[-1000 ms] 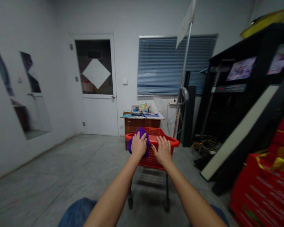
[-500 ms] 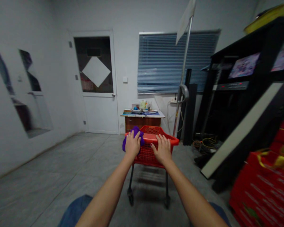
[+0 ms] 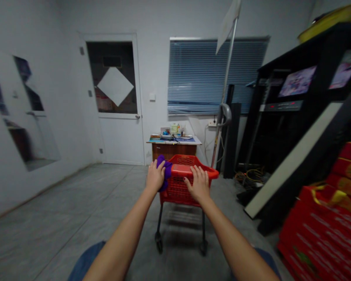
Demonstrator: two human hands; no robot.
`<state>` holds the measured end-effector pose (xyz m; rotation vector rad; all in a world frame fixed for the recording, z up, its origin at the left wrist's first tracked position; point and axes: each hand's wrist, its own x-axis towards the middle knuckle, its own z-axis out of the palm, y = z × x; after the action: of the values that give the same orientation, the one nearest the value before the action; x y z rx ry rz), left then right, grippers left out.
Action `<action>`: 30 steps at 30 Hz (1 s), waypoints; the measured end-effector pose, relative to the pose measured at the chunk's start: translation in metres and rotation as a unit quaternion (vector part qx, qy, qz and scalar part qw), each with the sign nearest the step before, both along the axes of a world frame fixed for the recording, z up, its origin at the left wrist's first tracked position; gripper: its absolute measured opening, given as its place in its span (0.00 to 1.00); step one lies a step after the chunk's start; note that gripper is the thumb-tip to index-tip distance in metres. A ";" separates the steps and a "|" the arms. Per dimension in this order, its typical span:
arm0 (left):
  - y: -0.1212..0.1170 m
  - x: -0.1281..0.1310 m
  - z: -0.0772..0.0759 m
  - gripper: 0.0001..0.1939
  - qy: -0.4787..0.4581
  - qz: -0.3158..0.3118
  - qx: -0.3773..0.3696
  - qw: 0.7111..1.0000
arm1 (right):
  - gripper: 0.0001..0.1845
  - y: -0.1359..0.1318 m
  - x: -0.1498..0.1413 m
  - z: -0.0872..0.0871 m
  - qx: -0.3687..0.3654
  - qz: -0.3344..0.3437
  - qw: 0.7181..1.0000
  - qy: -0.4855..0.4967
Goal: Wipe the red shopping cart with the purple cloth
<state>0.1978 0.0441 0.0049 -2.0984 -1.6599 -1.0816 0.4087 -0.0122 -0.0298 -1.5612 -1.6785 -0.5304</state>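
A red plastic shopping cart [image 3: 179, 191] on dark metal legs with wheels stands right in front of me. My left hand [image 3: 155, 177] is closed on a bunched purple cloth [image 3: 166, 175], pressed against the left end of the cart's handle. Part of the cloth is covered by my fingers. On the right half of the red handle [image 3: 183, 168], my right hand [image 3: 199, 185] has its fingers draped over the top, with the thumb on the near side.
Behind the cart is a small brown desk [image 3: 175, 150] with books and bottles. A white door [image 3: 121, 138] is at the back left, and a mirror [image 3: 38, 136] is on the left wall. Red bags [image 3: 321, 234], a leaning board [image 3: 292, 160] and a black rack [image 3: 318, 74] line the right side.
My left hand and the purple cloth have slid left along the handle to its end. The right hand stays on the handle. The view has shifted slightly.
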 end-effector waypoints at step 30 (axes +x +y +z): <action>-0.041 0.081 0.008 0.20 0.092 -0.142 0.034 0.985 | 0.33 -0.023 0.046 -0.016 0.008 0.003 1.000 -0.019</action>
<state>0.2786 0.0034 0.0126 -2.3600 -1.2487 -0.9693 0.4544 -0.0348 -0.0461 -1.5419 -1.7027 -0.5715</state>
